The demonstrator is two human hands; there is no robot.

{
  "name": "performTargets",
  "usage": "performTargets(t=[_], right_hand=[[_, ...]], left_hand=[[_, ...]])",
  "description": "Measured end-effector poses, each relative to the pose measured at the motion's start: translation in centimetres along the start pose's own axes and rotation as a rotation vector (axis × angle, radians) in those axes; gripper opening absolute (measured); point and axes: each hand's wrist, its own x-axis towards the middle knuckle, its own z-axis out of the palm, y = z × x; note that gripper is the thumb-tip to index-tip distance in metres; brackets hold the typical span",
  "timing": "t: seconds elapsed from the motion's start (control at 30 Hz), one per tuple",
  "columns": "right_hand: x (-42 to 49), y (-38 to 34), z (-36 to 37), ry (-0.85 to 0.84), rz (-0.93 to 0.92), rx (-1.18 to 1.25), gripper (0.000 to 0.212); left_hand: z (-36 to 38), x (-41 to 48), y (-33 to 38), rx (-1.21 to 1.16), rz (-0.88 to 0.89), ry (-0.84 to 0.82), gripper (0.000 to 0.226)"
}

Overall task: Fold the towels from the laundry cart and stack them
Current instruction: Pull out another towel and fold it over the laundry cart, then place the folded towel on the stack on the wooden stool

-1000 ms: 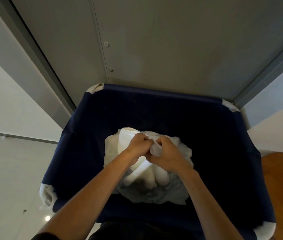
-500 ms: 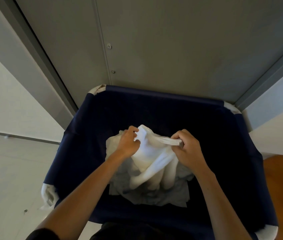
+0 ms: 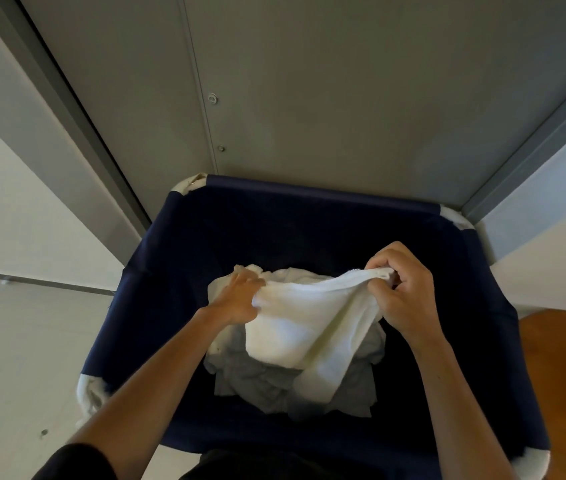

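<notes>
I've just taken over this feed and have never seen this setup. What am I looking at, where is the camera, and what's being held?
There is no machine here. A person works with bare hands, and the one camera sits on their head, looking down. Both arms reach into a dark blue cart. The left hand and right hand each grip an end of a white towel, lifted over a crumpled pile of laundry in the cart. A brown surface shows at the right edge.

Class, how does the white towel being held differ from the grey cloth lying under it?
The white towel hangs stretched between left hand and right hand; the grey cloth lies crumpled, unheld. The white towel looks thicker, brighter than the grey cloth. Both are in the cart.
</notes>
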Motion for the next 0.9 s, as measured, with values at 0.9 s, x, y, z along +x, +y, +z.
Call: performTargets(t=[0.9], right_hand=[[1.7,2.1,-2.4,0.304,0.365,-0.131,0.021]], left_hand=[[-13.3,-5.2,3.1,-0.346,0.113,0.831,0.016]])
